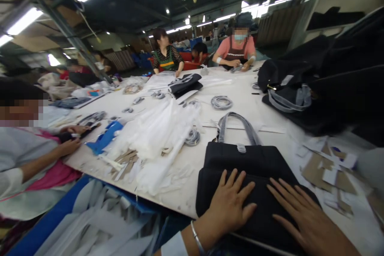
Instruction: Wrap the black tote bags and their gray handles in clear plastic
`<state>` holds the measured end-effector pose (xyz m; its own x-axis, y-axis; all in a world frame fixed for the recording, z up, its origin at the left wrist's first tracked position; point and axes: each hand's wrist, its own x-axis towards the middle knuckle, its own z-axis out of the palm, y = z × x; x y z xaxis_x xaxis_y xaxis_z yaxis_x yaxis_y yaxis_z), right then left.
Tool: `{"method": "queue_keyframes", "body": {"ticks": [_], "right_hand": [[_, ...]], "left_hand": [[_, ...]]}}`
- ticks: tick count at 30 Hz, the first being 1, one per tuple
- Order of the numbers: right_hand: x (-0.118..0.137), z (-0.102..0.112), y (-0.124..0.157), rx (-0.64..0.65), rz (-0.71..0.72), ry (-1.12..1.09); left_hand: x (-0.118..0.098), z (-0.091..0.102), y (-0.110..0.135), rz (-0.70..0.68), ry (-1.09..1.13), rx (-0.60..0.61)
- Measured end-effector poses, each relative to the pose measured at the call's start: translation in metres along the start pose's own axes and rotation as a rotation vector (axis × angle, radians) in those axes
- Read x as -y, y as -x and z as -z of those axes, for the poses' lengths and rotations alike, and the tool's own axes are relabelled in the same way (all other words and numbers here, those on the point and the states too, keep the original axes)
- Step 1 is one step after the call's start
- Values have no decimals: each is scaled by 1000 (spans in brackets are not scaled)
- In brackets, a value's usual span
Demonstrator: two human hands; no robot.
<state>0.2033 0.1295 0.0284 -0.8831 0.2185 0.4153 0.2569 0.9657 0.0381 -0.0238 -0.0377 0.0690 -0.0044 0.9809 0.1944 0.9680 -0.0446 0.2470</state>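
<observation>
A black handbag (240,160) lies flat on the white table, close to its front edge. Its handle (237,122) looks covered in a cloudy wrap and points away from me. A small pale wrapped piece (241,148) sits at the bag's upper edge. My left hand (229,202) rests on the front of the bag, palm down with fingers spread. To its right, my right hand (295,210) also presses flat on the bag, fingers stretched out. Neither hand grasps anything.
Thin white sheets (150,128) pile left of the bag, beside a grey coil (192,137). Black bags (324,76) heap up at right above cardboard scraps (327,172). Co-workers sit at left and across the table. A blue-edged bin (111,224) holds grey strips.
</observation>
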Motion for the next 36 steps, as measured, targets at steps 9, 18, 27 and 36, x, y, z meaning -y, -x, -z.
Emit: {"method": "queue_keyframes", "body": {"ticks": [9,18,27,36], "right_hand": [[21,15,-201,104,-55,-538],[159,-80,-352,154,533,-372],[80,16,-353,-274,402,-236],[-20,157,-245,-295,103,439]], "left_hand": [[-2,0,7,11,37,-76],[7,-10,6,-90,-35,-268],[9,-15,8,-20,34,-223],[12,-25,-19,154,97,-175]]}}
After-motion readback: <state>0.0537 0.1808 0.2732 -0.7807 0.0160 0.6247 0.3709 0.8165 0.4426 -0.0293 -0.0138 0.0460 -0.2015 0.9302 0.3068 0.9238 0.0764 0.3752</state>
